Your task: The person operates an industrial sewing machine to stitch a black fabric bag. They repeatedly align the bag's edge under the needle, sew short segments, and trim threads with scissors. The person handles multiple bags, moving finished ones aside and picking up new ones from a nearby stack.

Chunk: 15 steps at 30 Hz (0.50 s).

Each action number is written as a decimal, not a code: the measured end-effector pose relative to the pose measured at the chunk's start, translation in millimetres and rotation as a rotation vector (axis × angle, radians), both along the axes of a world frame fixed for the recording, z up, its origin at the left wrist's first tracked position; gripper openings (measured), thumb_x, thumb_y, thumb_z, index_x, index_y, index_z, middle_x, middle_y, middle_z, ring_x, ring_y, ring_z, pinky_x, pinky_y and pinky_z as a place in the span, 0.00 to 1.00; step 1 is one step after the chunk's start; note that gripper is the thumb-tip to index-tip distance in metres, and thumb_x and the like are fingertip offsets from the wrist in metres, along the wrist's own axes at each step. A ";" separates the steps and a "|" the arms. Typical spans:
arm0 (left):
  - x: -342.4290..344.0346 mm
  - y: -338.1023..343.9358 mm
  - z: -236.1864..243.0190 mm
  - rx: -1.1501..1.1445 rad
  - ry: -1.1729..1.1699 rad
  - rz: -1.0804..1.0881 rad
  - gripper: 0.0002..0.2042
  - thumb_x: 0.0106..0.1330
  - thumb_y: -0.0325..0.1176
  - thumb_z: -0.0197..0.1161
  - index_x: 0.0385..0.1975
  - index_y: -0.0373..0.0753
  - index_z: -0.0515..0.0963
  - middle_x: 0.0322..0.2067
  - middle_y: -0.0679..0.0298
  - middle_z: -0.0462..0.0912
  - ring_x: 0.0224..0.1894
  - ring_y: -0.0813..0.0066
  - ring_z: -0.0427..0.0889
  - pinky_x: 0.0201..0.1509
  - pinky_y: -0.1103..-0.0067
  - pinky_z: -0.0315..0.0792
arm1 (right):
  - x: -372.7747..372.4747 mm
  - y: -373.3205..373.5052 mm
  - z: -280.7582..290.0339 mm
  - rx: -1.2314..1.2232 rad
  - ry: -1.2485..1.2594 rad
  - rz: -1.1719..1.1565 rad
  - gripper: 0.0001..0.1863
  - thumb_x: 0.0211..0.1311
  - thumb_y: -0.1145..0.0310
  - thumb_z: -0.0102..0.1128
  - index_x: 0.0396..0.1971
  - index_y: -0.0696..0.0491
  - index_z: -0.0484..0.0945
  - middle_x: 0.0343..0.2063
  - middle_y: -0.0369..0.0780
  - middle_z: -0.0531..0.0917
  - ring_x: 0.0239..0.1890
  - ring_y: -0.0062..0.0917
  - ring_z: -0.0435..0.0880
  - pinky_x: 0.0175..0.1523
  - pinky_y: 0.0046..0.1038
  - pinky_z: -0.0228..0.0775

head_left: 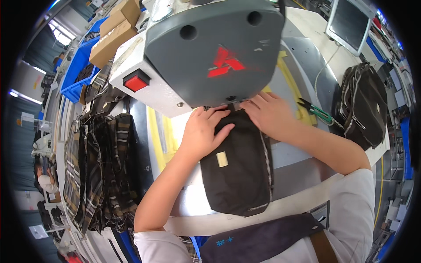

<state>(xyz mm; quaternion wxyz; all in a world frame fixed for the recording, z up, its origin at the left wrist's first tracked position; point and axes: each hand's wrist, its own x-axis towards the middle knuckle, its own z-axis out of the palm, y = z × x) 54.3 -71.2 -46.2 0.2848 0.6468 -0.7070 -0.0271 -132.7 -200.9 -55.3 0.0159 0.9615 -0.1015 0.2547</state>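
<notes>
A dark fabric pouch piece (237,166) with a silver zipper (267,162) along its right edge and a small cream patch (222,159) lies lengthwise before me. Its far end reaches under the grey head of a sewing machine (188,57). My left hand (205,129) rests on the upper left of the fabric, thumb spread and fingers pointing at the machine. From the other side my right hand (272,115) presses the upper right corner with stretched fingers, some tips hidden by the machine head. Between both hands a short dark tab (231,107) shows; the needle area is hidden.
Plaid and dark fabric pieces (98,171) are piled at the left. Green-handled snips (322,115) lie right of my right hand, near a dark zippered bag (364,105). A red button (136,81) sits on the machine's side. Blue bins (76,72) and cardboard boxes (115,39) stand far left.
</notes>
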 end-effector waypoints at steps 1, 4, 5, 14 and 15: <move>3.1 4.4 0.1 -0.011 0.002 0.020 0.12 0.56 0.34 0.68 0.40 0.39 0.82 0.44 0.62 0.83 0.41 0.59 0.79 0.48 0.71 0.71 | 2.0 4.7 -1.2 0.033 0.000 -0.041 0.12 0.53 0.70 0.56 0.39 0.53 0.76 0.38 0.38 0.79 0.43 0.30 0.79 0.47 0.31 0.74; 8.8 5.9 -3.8 -0.026 0.049 0.100 0.10 0.59 0.36 0.67 0.36 0.37 0.82 0.37 0.59 0.82 0.38 0.58 0.78 0.45 0.69 0.71 | 5.3 10.4 -3.7 0.064 -0.009 -0.042 0.11 0.52 0.70 0.57 0.37 0.53 0.75 0.35 0.38 0.77 0.42 0.30 0.78 0.45 0.31 0.74; 8.1 6.9 -2.8 -0.004 0.077 0.171 0.11 0.60 0.38 0.66 0.34 0.37 0.82 0.32 0.57 0.80 0.35 0.56 0.77 0.42 0.68 0.71 | 7.1 13.3 -4.5 0.083 -0.014 -0.033 0.11 0.52 0.71 0.57 0.37 0.53 0.75 0.35 0.38 0.77 0.42 0.30 0.78 0.44 0.30 0.74; -29.0 30.8 18.7 0.523 0.455 0.027 0.17 0.61 0.34 0.61 0.46 0.31 0.77 0.35 0.49 0.83 0.38 0.59 0.83 0.46 0.73 0.73 | -57.6 64.8 -1.0 0.360 -0.028 0.120 0.10 0.51 0.71 0.65 0.35 0.51 0.77 0.33 0.36 0.77 0.39 0.33 0.78 0.40 0.33 0.72; -38.7 39.2 29.1 0.583 0.454 0.004 0.16 0.61 0.32 0.60 0.47 0.31 0.77 0.37 0.49 0.84 0.39 0.59 0.83 0.47 0.73 0.73 | -68.8 69.5 3.5 0.421 0.017 0.151 0.10 0.51 0.71 0.65 0.35 0.51 0.78 0.33 0.36 0.78 0.40 0.33 0.78 0.40 0.33 0.72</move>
